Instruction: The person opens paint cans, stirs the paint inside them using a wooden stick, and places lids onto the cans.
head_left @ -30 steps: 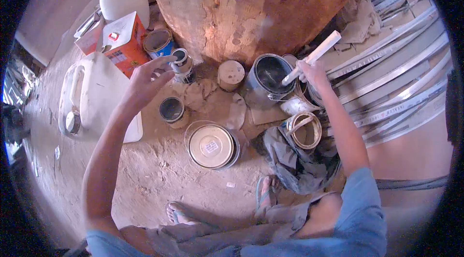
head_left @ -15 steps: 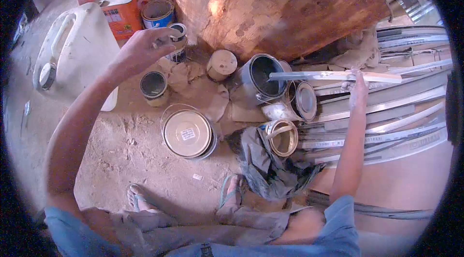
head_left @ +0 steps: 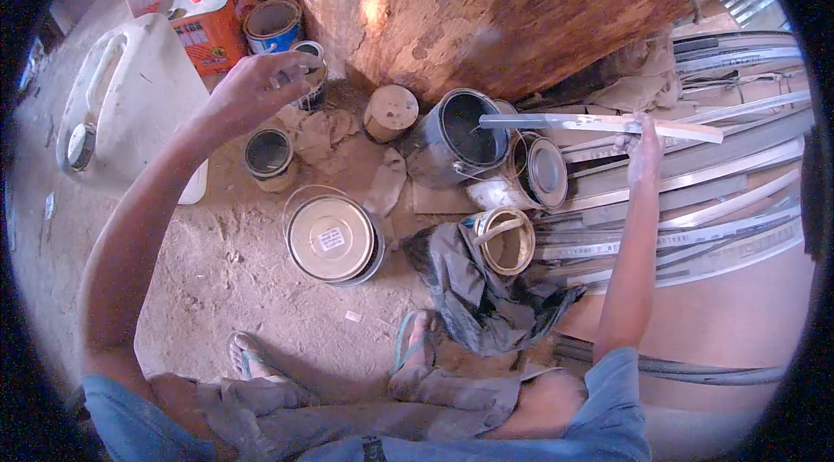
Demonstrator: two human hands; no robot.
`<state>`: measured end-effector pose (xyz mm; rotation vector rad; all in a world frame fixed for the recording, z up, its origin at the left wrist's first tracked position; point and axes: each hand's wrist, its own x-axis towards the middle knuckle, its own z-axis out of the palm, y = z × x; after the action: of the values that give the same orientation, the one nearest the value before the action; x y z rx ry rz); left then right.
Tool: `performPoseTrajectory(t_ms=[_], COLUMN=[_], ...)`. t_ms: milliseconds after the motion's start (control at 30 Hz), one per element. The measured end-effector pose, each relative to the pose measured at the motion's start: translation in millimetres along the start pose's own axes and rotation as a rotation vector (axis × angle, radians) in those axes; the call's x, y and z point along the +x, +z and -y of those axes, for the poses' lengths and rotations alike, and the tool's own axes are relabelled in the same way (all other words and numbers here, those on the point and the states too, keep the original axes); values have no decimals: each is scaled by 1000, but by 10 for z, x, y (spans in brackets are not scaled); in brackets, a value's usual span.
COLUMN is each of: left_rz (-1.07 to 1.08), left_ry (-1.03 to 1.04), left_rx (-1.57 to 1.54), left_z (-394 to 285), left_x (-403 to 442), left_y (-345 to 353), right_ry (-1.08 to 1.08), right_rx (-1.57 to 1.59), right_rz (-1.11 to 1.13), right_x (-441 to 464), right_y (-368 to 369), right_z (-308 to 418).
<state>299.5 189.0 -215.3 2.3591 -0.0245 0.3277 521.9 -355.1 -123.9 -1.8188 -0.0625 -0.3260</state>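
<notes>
My right hand (head_left: 641,148) is closed around a flat stick (head_left: 565,122), coated pale grey on its left part and bare wood-coloured at the right end. The stick's left end is over the mouth of a large grey paint can (head_left: 434,148) with dark grey contents. A thin strand seems to hang from the tip. On the other side, my left hand (head_left: 256,93) is held out with fingers bent and apart. It overlaps a small can (head_left: 310,99) behind it, and no grip on that can shows. Pale smears mark both hands.
Nearby stand a lidded bucket (head_left: 330,238), an open can (head_left: 507,240) on a black plastic bag (head_left: 486,314), and a small round tin (head_left: 390,113). A white jerrycan (head_left: 139,106) and orange tin (head_left: 213,23) stand left. A brown board (head_left: 486,10) lies behind; metal strips (head_left: 695,175) lie right.
The stick's left end has risen slightly relative to the large grey can. My left hand has shifted slightly, and the whole view has moved a little.
</notes>
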Motion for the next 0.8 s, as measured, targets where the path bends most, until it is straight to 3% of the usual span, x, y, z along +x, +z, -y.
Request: performPoseTrajectory(t_ms=[133, 267, 333, 367, 467, 533, 567, 600, 667, 700, 733, 767, 800], left_rz=[41, 102, 80, 83, 110, 83, 61, 62, 92, 96, 85, 72, 71], left_ry=[21, -59, 39, 37, -18, 14, 71, 67, -16, -15, -1, 13, 12], left_rx=[-23, -10, -60, -58, 50, 39, 9, 11, -10, -13, 27, 68, 68], left_z=[23, -58, -33, -27, -88, -76, 13, 49, 112, 159, 204, 244, 224], left_x=[-6, 22, 24, 17, -51, -112, -126, -132, -135, -132, -130, -130, -133], left_y=[-6, 51, 113, 114, 49, 16, 16, -3, -4, 6, 13, 17, 9], right_ry=[-17, -168, -338, -335, -590, -76, -3, -2, 84, 56, 59, -15, -218], right_rx=[-96, -279, -438, -436, -730, -802, -686, -684, -182, -142, -145, -356, -439], right_rz=[56, 406, 437, 437, 440, 575, 554, 558, 548, 469, 467, 408, 448], right_x=[-130, -383, -493, -471, -412, -487, -525, -537, -563, -581, -484, -313, -245], right_y=[334, 937, 1191, 1206, 1298, 1338, 1363, 1411, 1488, 1516, 1491, 1437, 1394], right_z=[-125, -473, -584, -692, -875, -813, -802, -811, -841, -813, -903, -1055, -1181])
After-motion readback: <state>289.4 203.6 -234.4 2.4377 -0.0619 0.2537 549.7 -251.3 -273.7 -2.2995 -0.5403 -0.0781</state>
